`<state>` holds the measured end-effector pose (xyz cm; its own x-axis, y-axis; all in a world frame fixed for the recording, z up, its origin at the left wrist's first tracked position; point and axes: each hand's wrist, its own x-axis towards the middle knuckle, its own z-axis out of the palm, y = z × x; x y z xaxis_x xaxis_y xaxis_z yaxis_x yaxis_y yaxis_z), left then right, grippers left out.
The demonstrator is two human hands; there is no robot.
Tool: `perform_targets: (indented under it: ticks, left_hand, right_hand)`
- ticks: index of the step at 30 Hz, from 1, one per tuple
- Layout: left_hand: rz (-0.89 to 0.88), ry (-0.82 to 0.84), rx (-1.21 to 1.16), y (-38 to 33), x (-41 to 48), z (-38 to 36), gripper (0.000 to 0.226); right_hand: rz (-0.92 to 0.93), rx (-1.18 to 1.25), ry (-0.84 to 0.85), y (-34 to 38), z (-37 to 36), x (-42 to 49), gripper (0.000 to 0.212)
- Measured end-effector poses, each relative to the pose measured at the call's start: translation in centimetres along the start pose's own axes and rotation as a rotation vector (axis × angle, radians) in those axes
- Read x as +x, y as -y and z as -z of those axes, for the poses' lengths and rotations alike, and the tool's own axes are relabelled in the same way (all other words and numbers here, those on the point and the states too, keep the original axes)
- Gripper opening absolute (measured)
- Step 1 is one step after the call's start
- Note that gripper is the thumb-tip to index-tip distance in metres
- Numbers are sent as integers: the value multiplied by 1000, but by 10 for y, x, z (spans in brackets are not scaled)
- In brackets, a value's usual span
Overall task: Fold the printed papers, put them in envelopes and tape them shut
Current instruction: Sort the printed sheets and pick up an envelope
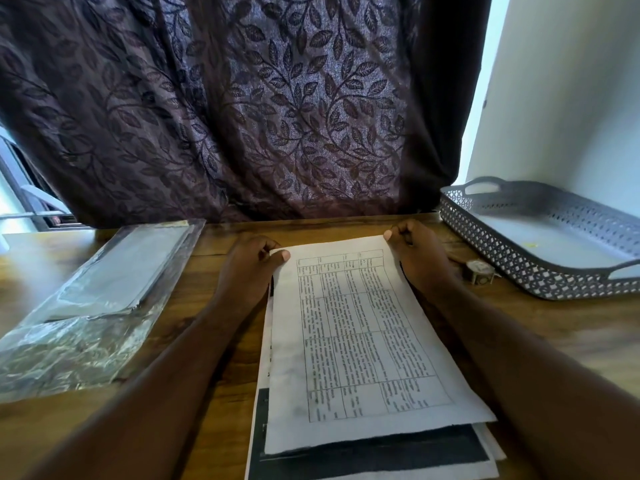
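Pinching grip: left hand (247,268) and right hand (420,258) clamp the top sheet (363,341) at its far corners.
Risk: sheet may skew over the stack (363,460), so the fold creases crooked.

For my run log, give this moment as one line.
step: fold not begun; left hand: pinches top sheet far-left corner; right hand: pinches far-right corner; paper stack: underneath

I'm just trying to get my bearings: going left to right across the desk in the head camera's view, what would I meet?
From the left: plastic packet → left hand → printed sheet → right hand → small tape roll → grey perforated tray.
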<state>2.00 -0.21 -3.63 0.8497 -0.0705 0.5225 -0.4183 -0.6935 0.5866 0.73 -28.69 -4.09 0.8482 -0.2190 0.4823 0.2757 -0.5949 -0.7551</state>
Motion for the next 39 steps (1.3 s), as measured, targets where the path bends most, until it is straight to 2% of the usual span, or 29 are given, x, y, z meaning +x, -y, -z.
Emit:
perform_targets:
  ticks: [3, 7, 10, 12, 15, 18, 23, 28, 32, 34, 36, 37, 39]
  left_hand:
    - [8, -15, -29, 2, 3, 0, 14]
    - [70, -13, -99, 0, 3, 0, 14]
    - [133, -33, -172, -1, 4, 1, 18]
    - [177, -15, -312, -2, 3, 3, 22]
    - [162, 109, -587, -7, -3, 4, 14]
    - [178, 207, -689, -11, -7, 3, 26]
    - [291, 149, -895, -13, -4, 4, 26]
    - [345, 110, -905, -16, -3, 9, 26]
    - [399, 112, -976, -16, -4, 11, 40]
    - [394, 122, -962, -16, -4, 11, 35]
    - [339, 135, -852, -12, -2, 9, 13]
    - [310, 149, -793, -9, -2, 7, 9]
    - [275, 157, -660, -4, 0, 6, 26]
  right_hand:
    - [2, 64, -26, 6, 2, -1, 17]
    - [-3, 239, 127, 13, 9, -6, 32]
    - [39, 240, 194, 14, 11, -9, 25]
    - [-18, 334, 186, 17, 12, -9, 23]
    - [-114, 456, 172, 17, 13, -9, 21]
    - [-191, 578, 159, 16, 15, -8, 21]
    - [-277, 688, 126, 18, 17, -4, 18]
    - [-320, 737, 137, 20, 17, -2, 29]
    - [-361, 754, 197, 16, 16, -2, 44]
    - [-345, 711, 204, 18, 17, -3, 33]
    - [-286, 602, 197, 18, 16, -4, 11]
    - [-253, 550, 195, 17, 15, -5, 5]
    - [-215, 469, 195, 16, 14, -6, 5]
